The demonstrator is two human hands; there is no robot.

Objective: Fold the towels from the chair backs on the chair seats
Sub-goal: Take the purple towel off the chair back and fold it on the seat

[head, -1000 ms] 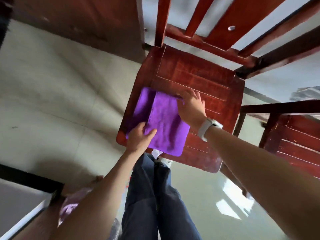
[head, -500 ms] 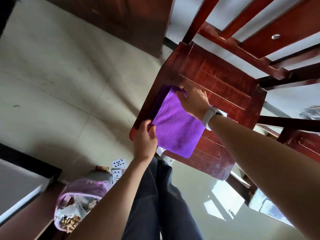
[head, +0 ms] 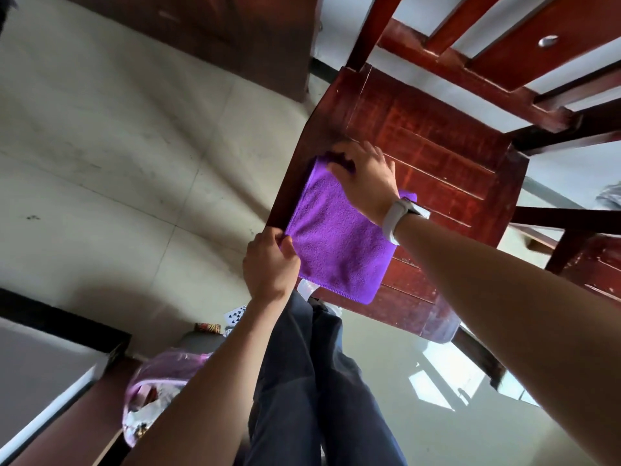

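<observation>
A purple towel [head: 339, 237], folded into a rough square, lies flat at the centre of the frame on the left front part of a red-brown wooden chair seat [head: 433, 156], its lower corner reaching the seat's front edge. The left hand [head: 268, 264] pinches the towel's left corner at the seat's edge, thumb and fingers curled together on the cloth. The right hand [head: 364, 178] rests on the towel's upper corner with its fingers bent over the fabric; they seem to grip a dark fold of it there, though shadow makes that hard to confirm. A white watch [head: 401, 215] sits on the right wrist, and the forearm runs off to the lower right of the frame.

The slatted chair back [head: 470, 45] rises at the upper right, with a small metal fitting on one slat. A second wooden chair [head: 591, 264] shows in part at the right edge. Below the towel, the person's dark blue trousers [head: 319, 381] fill the lower centre. At the lower left a translucent purple plastic bag [head: 158, 388] holds blurred contents, with playing cards [head: 235, 314] just above it. The pale tiled floor [head: 117, 163] spreads across the left, and a dark wooden panel [head: 218, 31] stands at the upper left.
</observation>
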